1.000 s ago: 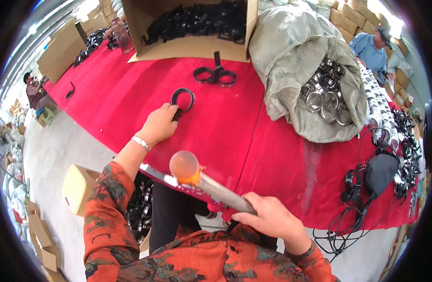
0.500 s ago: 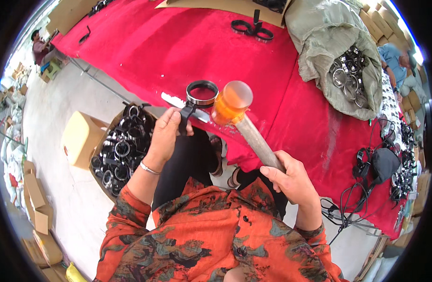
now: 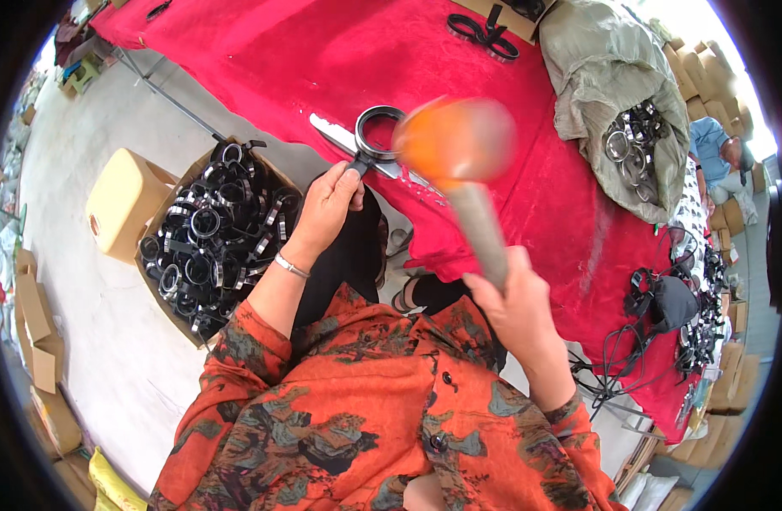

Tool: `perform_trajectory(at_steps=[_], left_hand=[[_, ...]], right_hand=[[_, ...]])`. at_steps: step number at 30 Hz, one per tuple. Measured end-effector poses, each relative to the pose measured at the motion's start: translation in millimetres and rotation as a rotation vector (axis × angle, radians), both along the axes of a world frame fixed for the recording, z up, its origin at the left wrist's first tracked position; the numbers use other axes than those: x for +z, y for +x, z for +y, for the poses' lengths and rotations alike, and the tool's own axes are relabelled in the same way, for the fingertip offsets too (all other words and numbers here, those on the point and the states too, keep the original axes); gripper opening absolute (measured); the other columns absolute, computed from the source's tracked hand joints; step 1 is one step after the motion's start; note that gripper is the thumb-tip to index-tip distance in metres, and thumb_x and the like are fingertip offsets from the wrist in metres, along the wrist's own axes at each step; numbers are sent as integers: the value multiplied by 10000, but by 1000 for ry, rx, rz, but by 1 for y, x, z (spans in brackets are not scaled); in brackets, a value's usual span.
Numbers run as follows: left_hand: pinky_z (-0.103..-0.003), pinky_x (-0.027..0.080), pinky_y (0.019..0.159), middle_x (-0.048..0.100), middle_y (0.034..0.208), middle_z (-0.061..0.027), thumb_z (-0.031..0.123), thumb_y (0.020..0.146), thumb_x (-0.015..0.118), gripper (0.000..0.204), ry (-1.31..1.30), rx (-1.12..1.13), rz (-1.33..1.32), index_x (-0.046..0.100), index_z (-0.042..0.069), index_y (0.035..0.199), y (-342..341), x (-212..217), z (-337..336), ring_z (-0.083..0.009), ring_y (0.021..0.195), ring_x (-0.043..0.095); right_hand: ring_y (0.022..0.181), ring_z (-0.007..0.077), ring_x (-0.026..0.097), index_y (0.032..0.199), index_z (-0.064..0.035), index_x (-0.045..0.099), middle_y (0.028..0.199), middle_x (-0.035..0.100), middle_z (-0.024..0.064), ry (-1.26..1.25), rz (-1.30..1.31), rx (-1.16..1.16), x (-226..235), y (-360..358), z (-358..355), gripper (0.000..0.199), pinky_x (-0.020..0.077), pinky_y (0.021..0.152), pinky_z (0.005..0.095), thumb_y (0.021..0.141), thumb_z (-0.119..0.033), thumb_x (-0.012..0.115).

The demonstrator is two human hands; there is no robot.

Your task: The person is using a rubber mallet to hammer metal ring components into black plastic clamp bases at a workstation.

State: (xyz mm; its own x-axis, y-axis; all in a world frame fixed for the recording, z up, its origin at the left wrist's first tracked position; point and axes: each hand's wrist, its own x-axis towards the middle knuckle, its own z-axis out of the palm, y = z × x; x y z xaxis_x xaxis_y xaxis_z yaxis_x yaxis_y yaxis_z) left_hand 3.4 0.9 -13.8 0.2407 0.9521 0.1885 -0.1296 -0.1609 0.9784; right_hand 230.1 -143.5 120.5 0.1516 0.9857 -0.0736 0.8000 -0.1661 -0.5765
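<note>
My left hand [image 3: 329, 200] is closed on the short black handle of a black ring with a silver band [image 3: 365, 152]. It holds the ring at the edge of the red-covered table, over a flat pale metal bar [image 3: 333, 132]. In my right hand [image 3: 518, 302] is a mallet [image 3: 472, 145] with an orange, partly clear head and a grey-brown handle, gripped near its lower end. The mallet head, smeared by motion, is just right of the ring; whether they touch I cannot tell.
A carton [image 3: 165, 311] full of similar rings stands on the floor at left, beside a beige plastic container [image 3: 123, 204]. Joined black rings [image 3: 484, 38] lie on the red cloth [image 3: 323, 68]. An open sack [image 3: 578, 77] holds more rings. Black cables and a pouch [image 3: 673, 304] lie right.
The mallet head has shifted right and now blurs. The ring and my left hand appear a little higher and farther right, and the ring now shows more face-on. The whole view has shifted slightly.
</note>
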Motion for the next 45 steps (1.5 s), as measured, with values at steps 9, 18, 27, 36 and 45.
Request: perform_trajectory(at_steps=[9, 18, 27, 36, 45], left_hand=[[-206, 429, 517, 514, 688, 3, 336, 997, 444, 324, -159, 7, 21, 510, 70, 824, -3, 9, -5, -79, 581, 501], [-202, 378, 487, 500, 673, 9, 331, 993, 443, 321, -145, 31, 52, 513, 69, 821, 0, 11, -5, -68, 568, 469], [-211, 370, 474, 503, 657, 0, 322, 993, 437, 323, -39, 6, 121, 516, 65, 813, 4, 14, -3, -72, 554, 468], [-196, 362, 465, 516, 676, 5, 346, 994, 436, 334, -40, 8, 96, 521, 67, 831, -1, 7, -4, -62, 561, 467], [-188, 367, 470, 522, 685, 12, 360, 1000, 430, 336, -150, 19, 75, 525, 78, 843, -6, 8, -7, -57, 577, 484]], right_hand=[[630, 368, 621, 948, -4, 498, 678, 580, 208, 180, 152, 167, 34, -21, 23, 338, 466, 550, 397, 826, -239, 709], [725, 447, 618, 913, 10, 457, 718, 586, 274, -17, -10, 325, 46, -30, 79, 370, 467, 571, 456, 845, -275, 682], [594, 309, 611, 926, 20, 485, 691, 592, 175, -164, -11, 82, 21, 9, 103, 408, 494, 524, 381, 871, -356, 631], [457, 98, 474, 900, -40, 497, 611, 481, 4, -103, 343, -90, 47, 5, 76, 327, 403, 408, 265, 873, -332, 642], [444, 79, 464, 919, -25, 501, 610, 483, -2, -81, 680, -98, 42, 11, 43, 308, 384, 397, 238, 864, -274, 675]])
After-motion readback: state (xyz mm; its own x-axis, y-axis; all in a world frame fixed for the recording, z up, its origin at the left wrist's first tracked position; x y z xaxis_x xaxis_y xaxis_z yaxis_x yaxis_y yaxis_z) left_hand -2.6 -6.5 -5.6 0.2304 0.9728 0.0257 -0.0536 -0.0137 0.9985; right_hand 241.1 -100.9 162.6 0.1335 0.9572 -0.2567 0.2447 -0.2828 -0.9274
